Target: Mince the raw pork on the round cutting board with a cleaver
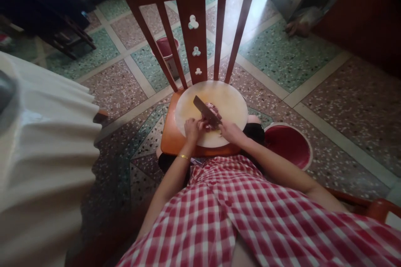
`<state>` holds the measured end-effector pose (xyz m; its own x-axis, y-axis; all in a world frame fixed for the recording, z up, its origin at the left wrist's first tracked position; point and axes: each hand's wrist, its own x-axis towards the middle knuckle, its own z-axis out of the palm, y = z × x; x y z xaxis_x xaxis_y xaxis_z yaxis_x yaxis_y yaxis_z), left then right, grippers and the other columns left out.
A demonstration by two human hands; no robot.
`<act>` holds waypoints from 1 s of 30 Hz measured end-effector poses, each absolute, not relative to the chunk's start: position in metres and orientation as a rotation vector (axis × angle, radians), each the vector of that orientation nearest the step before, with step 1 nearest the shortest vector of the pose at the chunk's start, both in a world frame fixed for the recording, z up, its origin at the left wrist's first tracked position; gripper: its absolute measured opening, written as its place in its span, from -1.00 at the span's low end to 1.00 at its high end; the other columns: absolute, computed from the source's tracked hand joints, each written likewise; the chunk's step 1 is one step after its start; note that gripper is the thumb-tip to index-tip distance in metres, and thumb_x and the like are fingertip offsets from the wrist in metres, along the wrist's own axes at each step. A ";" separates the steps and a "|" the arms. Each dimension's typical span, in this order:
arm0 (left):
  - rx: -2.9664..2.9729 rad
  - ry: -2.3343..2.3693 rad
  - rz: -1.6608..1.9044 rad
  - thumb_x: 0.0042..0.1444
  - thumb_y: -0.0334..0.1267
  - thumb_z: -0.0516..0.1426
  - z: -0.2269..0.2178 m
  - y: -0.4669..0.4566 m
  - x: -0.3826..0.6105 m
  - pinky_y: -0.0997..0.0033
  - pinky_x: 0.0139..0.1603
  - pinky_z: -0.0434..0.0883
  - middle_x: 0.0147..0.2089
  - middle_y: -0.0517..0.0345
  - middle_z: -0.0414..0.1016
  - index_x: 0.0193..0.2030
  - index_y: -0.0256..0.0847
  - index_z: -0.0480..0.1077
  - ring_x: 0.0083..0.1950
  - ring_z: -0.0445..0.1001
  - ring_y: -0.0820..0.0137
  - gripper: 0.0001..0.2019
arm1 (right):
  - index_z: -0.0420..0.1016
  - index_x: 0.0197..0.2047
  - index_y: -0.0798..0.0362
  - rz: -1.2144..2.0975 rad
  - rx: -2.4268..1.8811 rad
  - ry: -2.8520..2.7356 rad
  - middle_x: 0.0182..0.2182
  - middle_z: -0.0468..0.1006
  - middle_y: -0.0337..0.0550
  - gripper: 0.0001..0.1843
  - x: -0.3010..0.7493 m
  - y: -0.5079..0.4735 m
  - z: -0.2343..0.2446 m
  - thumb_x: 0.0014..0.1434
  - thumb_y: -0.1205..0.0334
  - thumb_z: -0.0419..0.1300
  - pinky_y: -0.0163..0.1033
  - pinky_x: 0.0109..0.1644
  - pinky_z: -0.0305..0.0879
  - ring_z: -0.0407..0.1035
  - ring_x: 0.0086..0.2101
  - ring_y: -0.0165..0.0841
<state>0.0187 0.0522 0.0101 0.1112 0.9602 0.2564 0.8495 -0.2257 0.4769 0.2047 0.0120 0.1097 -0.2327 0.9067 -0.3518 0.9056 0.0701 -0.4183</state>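
Observation:
My right hand is closed round the handle end of a cleaver. The broad dark blade slants up and left across a small heap of chopped meat, reddish and pale. Left of the blade, my left hand has its fingers bent down on a piece of the meat. Meat lies on both sides of the blade. Under it all is a round whitish cutting board with a yellowish middle, resting on the seat of a wooden chair. The cleaver's handle is hidden in my right hand.
The slatted chair back rises behind the board. A red bucket stands behind the chair, and a red basin sits on the floor at right. A table with a pale cloth is close on the left.

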 end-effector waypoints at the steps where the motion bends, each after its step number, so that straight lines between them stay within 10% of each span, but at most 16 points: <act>1: 2.148 1.858 0.695 0.01 -0.10 0.14 0.012 0.060 0.022 0.23 -0.19 0.29 -0.31 -0.03 0.39 -0.29 -0.18 0.47 -0.18 0.34 0.22 -0.78 | 0.20 0.07 0.19 0.890 -1.941 -2.283 -0.22 0.51 0.07 -0.62 0.207 0.012 0.110 0.30 0.23 -0.23 -0.28 -0.20 0.22 0.42 -0.26 -0.26; 9: 2.004 1.858 0.003 -0.19 -0.01 0.19 0.030 0.091 0.045 0.26 -0.20 0.29 -0.28 -0.03 0.46 -0.37 -0.18 0.46 -0.15 0.40 0.15 -0.70 | 0.26 -0.01 0.17 0.831 -1.975 -2.196 -0.20 0.51 0.08 -0.65 0.219 0.007 0.103 0.30 0.23 -0.22 -0.27 -0.18 0.19 0.40 -0.22 -0.24; 21: 1.004 1.653 0.989 -0.16 -0.22 0.09 0.046 0.068 -0.038 0.60 -0.52 0.20 -0.46 0.21 0.41 -0.36 -0.28 0.32 -0.51 0.31 0.57 -0.79 | 0.34 -0.11 0.18 1.033 -1.876 -2.456 -0.22 0.51 0.07 -0.71 0.197 -0.017 0.097 0.27 0.27 -0.14 -0.31 -0.18 0.19 0.41 -0.20 -0.26; 30: 0.575 1.355 0.765 0.07 -0.04 0.01 0.041 0.020 0.019 0.63 -0.67 0.13 -0.40 0.07 0.48 -0.19 -0.29 0.26 -0.65 0.29 0.60 -0.67 | 0.26 -0.06 0.21 0.953 -2.033 -2.484 -0.23 0.50 0.15 -0.71 0.198 0.001 0.091 0.26 0.30 -0.16 -0.19 -0.18 0.23 0.41 -0.20 -0.17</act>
<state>0.0194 0.0199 0.0413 0.0432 0.7671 -0.6400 -0.1513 0.6383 0.7548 0.1982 0.0009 0.0908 -0.2495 0.8329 -0.4941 0.9497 0.1106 -0.2931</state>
